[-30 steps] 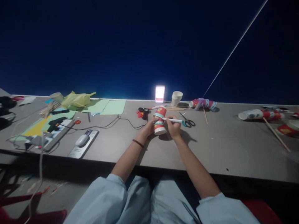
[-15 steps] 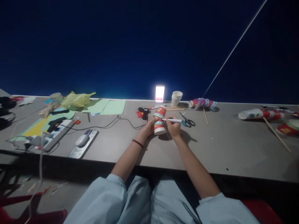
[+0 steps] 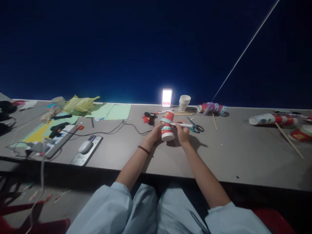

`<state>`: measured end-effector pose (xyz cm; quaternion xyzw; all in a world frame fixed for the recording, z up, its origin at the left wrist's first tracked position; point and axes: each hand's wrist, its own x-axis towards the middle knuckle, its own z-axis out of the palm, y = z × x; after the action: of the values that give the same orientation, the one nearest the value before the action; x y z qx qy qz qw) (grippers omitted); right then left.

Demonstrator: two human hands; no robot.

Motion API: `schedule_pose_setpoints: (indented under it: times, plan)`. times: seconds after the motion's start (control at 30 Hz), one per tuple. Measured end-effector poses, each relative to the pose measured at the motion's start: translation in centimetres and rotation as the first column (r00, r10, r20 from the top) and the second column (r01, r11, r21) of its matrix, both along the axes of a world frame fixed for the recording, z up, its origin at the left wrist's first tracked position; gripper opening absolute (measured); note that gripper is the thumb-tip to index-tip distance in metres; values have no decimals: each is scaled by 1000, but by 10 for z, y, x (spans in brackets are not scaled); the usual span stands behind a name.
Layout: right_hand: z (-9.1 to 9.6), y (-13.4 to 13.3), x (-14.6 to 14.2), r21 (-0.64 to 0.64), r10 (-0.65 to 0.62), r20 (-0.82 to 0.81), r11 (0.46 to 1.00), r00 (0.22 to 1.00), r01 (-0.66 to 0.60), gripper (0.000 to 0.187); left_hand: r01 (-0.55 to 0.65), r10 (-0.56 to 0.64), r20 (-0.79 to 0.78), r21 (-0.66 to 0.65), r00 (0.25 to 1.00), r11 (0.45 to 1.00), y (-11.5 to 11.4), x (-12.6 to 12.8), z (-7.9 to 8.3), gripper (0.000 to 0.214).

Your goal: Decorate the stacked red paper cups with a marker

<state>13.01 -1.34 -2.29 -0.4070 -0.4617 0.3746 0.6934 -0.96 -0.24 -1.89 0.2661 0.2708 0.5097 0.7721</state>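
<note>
My left hand (image 3: 156, 131) is wrapped round the left side of a red paper-cup piece (image 3: 167, 130), decorated with teal and yellow, its white end tilted toward me. Between the fingers of my right hand (image 3: 182, 132) is a white marker pen (image 3: 184, 125), its tip close to the piece's right side; whether it touches I cannot tell. Black-handled scissors (image 3: 198, 128) lie just beyond that hand. Behind my left hand rests a black glue gun (image 3: 149, 117) with red scraps beside it.
A stack of white paper cups (image 3: 184, 103) and a lit phone screen (image 3: 167, 97) stand at the back. Decorated cup pieces with sticks (image 3: 273, 119) lie at right. At left are a power strip (image 3: 60, 141), a phone (image 3: 87, 151), green paper (image 3: 118, 112) and cables.
My right hand and the marker have drawn slightly right, away from the cup piece. The cup piece has turned a little in my left hand.
</note>
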Motion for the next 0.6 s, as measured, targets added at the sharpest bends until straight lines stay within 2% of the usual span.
schedule_pose_setpoints:
  times: [0.37, 0.6]
  plan:
    - [12, -10, -5, -3, 29, 28, 1000, 999, -29, 6, 30, -30, -22, -13, 999, 999, -1, -1, -1, 27]
    - [17, -13, -2, 63, -37, 230, 998, 973, 23, 6, 16, -17, -20, -56, 1000, 998, 0, 0, 1, 20]
